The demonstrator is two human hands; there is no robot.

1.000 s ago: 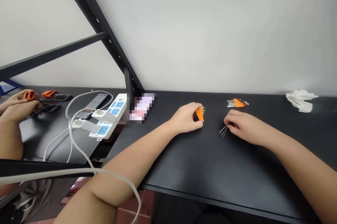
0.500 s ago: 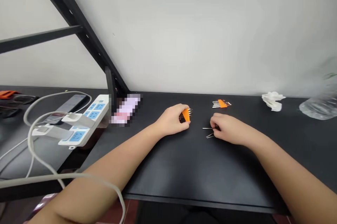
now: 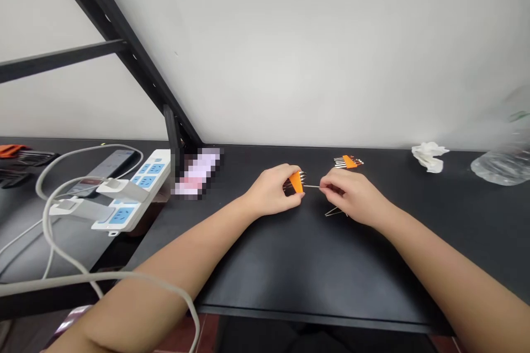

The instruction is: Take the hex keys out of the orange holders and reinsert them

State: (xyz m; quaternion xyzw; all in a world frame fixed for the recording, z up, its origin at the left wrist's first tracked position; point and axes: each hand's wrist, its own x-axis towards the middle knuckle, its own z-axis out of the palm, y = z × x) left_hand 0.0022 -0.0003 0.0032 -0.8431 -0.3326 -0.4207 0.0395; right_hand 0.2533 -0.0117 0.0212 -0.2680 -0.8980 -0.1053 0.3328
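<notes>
My left hand (image 3: 271,190) grips an orange hex key holder (image 3: 296,182) between thumb and fingers, with several metal tips sticking out on its right side. My right hand (image 3: 351,193) pinches a thin metal hex key (image 3: 312,186), its left end at the holder's lower right edge. Whether that end is inside a slot is too small to tell. Under my right hand, thin metal hex keys (image 3: 332,212) lie on the black table, partly hidden. Beyond that hand rests a second orange holder (image 3: 351,162) with several keys in it.
A white power strip (image 3: 143,190) with plugged chargers stands at left, its white cable (image 3: 136,275) crossing over my left forearm. Nearby are a phone (image 3: 103,170) and a black metal frame (image 3: 136,66). Crumpled tissue (image 3: 429,157) and a clear plastic item (image 3: 503,165) lie at right.
My right hand has moved left and slightly away from me, bringing the hex key up to the orange holder. My left hand still grips the holder, shifted slightly right.
</notes>
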